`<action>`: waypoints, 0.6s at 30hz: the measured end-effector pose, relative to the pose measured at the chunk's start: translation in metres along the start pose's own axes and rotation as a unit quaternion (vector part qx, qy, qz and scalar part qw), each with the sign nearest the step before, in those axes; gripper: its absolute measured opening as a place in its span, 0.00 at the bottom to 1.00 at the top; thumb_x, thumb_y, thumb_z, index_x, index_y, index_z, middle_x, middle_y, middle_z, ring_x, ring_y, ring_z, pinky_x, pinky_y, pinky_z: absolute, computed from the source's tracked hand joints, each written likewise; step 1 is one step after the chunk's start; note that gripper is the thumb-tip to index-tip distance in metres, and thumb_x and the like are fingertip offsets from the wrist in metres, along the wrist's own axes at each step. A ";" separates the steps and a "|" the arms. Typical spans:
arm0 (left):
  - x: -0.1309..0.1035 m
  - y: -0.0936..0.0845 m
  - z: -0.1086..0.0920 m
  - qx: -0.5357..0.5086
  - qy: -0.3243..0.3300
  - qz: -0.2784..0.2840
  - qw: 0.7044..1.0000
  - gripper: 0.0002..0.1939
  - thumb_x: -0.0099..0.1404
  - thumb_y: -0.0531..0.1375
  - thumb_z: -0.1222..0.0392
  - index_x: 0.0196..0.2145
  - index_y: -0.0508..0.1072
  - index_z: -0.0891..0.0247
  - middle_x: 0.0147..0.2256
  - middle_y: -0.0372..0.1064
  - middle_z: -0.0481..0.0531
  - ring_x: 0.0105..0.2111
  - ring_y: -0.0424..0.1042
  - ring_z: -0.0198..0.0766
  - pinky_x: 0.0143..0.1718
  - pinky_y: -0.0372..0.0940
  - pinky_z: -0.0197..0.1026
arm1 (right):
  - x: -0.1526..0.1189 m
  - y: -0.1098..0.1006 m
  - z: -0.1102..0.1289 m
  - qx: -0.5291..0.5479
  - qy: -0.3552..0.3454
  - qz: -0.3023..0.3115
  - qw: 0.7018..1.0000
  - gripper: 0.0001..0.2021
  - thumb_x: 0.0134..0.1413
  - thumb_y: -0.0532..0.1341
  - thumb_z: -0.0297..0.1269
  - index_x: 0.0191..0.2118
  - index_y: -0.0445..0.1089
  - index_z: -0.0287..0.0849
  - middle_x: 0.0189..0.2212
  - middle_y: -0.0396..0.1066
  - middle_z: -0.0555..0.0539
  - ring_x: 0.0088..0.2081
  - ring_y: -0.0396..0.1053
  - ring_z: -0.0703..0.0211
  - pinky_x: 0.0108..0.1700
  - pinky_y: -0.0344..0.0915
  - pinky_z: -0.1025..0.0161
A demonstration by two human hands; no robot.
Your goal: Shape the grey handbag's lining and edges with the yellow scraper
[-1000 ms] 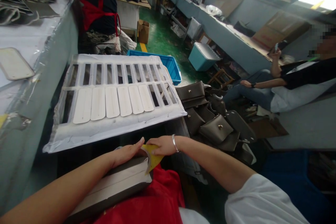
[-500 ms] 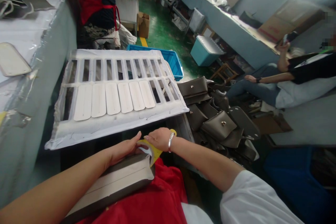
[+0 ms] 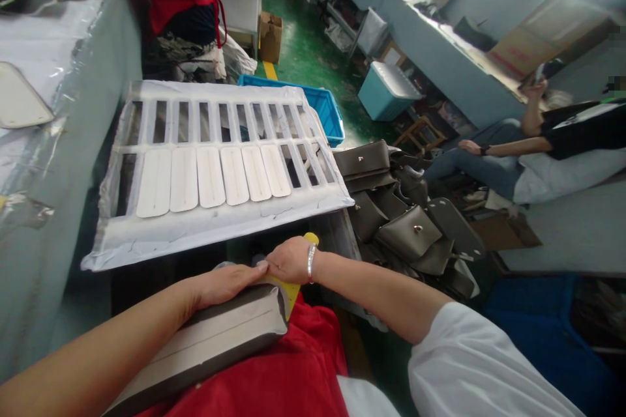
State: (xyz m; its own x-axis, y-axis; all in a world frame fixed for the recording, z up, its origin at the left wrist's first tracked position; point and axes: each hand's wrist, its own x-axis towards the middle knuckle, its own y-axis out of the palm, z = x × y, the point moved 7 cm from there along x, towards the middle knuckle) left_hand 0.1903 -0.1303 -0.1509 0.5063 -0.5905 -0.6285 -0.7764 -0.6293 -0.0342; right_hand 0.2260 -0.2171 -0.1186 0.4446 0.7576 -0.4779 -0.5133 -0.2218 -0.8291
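The yellow sheet [image 3: 294,292] is gripped by the right hand [image 3: 291,260], just beside the two-o'clock end of the pale-lined grey case [image 3: 210,342]. The left hand [image 3: 222,285] is laid over the case's upper edge and met at its tip by the right hand; whether anything is pinched by its partly hidden fingers cannot be told. The case is held over the red apron [image 3: 274,374], at eight o'clock from the right hand. At eleven o'clock, six pale strips [image 3: 210,177] are borne by a white slotted frame [image 3: 161,234]; at two o'clock, dark bags [image 3: 409,234] are piled.
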 end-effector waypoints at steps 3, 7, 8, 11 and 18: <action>0.000 0.004 -0.005 0.065 0.024 0.027 0.997 0.33 0.62 0.41 0.36 0.38 0.75 0.62 0.39 0.73 0.51 0.42 0.68 0.43 0.45 0.59 0.38 | -0.001 0.000 0.004 -0.006 -0.003 -0.005 1.000 0.23 0.63 0.41 0.45 0.34 0.71 0.43 0.34 0.74 0.46 0.38 0.71 0.54 0.33 0.61 0.62; 0.001 0.010 -0.007 0.129 0.047 0.049 0.989 0.32 0.64 0.38 0.38 0.40 0.74 0.62 0.40 0.71 0.51 0.41 0.68 0.40 0.46 0.58 0.36 | -0.005 0.001 0.007 -0.016 0.005 -0.018 1.000 0.22 0.63 0.41 0.45 0.33 0.70 0.43 0.34 0.74 0.47 0.37 0.71 0.55 0.32 0.61 0.62; 0.000 0.012 -0.008 0.146 0.056 0.052 0.986 0.32 0.65 0.37 0.39 0.41 0.73 0.62 0.41 0.71 0.52 0.40 0.68 0.40 0.45 0.57 0.36 | -0.005 0.002 0.007 -0.017 0.006 -0.017 1.000 0.22 0.63 0.41 0.45 0.33 0.70 0.43 0.34 0.74 0.47 0.37 0.71 0.55 0.32 0.61 0.62; -0.002 0.014 -0.011 0.177 0.078 0.057 0.980 0.32 0.66 0.37 0.41 0.44 0.72 0.63 0.41 0.70 0.52 0.38 0.68 0.39 0.44 0.58 0.35 | -0.006 0.004 0.008 -0.020 0.009 -0.018 1.000 0.23 0.63 0.41 0.46 0.32 0.71 0.44 0.33 0.74 0.48 0.36 0.71 0.55 0.31 0.61 0.62; -0.007 0.022 -0.018 0.195 0.085 0.069 0.975 0.31 0.66 0.36 0.42 0.37 0.72 0.64 0.34 0.70 0.51 0.32 0.67 0.37 0.37 0.59 0.34 | -0.014 0.006 0.012 -0.019 0.022 -0.031 0.999 0.23 0.63 0.41 0.46 0.33 0.71 0.43 0.33 0.74 0.48 0.37 0.71 0.55 0.31 0.61 0.63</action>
State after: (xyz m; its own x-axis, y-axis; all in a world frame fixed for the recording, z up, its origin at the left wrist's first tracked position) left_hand 0.1767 -0.1495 -0.1332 0.4165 -0.7518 -0.5112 -0.9081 -0.3176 -0.2728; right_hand 0.2081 -0.2214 -0.1136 0.5068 0.7434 -0.4365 -0.4550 -0.1994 -0.8679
